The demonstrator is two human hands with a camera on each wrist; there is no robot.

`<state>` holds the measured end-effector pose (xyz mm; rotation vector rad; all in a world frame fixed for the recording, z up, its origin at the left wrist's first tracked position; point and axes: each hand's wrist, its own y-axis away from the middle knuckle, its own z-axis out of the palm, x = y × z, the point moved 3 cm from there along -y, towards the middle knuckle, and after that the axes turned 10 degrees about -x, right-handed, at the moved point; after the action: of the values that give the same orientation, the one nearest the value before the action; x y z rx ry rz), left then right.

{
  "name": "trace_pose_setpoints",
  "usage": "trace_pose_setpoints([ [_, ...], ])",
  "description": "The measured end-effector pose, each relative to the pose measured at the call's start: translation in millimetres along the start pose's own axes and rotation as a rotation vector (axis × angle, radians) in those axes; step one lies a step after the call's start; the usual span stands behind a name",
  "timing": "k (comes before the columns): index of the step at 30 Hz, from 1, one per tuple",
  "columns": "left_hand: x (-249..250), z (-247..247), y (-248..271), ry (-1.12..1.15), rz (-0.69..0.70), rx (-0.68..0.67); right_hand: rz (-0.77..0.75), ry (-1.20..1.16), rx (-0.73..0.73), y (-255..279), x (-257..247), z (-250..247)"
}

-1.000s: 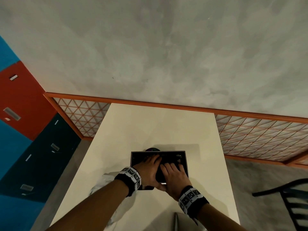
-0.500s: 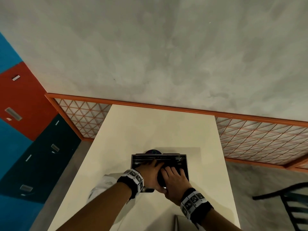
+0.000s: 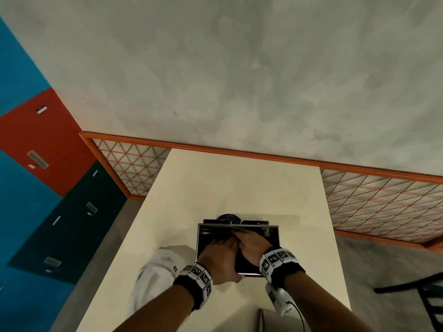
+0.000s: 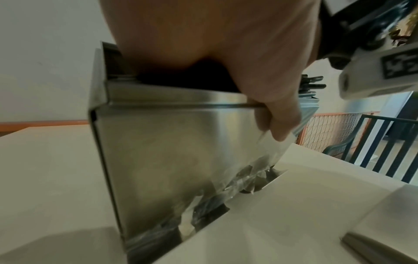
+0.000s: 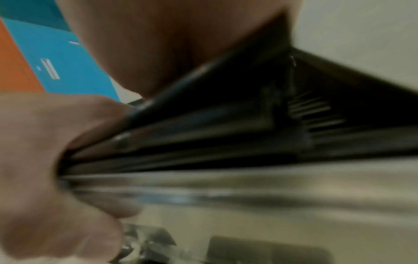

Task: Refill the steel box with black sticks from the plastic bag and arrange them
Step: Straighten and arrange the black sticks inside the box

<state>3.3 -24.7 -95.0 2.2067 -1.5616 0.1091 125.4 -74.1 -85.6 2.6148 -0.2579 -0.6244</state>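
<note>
On the pale worktop (image 3: pixel 239 188), a crumpled plastic bag (image 3: pixel 153 276) lies left of the steel box (image 3: pixel 198 238). The left hand (image 3: pixel 219 255) reaches into the box, its thumb hooked outside over the near rim; whether its fingers hold anything is hidden. The right hand (image 3: pixel 254 245) lies alongside it inside, on the black sticks (image 5: pixel 203 125), grip unclear. Sticks poke above the right end of the box. Pressing unevenly could probably tip the box or cross and jam the sticks.

Both hands reached deeper into steel box (image 3: pixel 201 238); left hand (image 3: pixel 219 256) and right hand (image 3: pixel 254 245) fingertips moved toward far wall.
</note>
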Motion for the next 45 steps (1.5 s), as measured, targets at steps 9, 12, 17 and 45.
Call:
trace_pose_setpoints([
  [9,3.5,3.9,9.2,-0.051,0.014,0.042,0.062,0.163,0.156,3.9,-1.3,-13.5],
  [12,2.6,2.7,8.1,-0.067,0.014,0.021,0.072,0.224,0.156,5.3,-7.1,-18.7],
  [17,3.7,-1.1,8.8,-0.067,0.03,0.05,0.148,0.31,0.006,7.7,-12.5,-16.8],
  [45,-2.9,-27.1,-4.5,0.004,-0.053,-0.166,0.113,0.289,-0.245,36.4,-1.7,-17.0],
])
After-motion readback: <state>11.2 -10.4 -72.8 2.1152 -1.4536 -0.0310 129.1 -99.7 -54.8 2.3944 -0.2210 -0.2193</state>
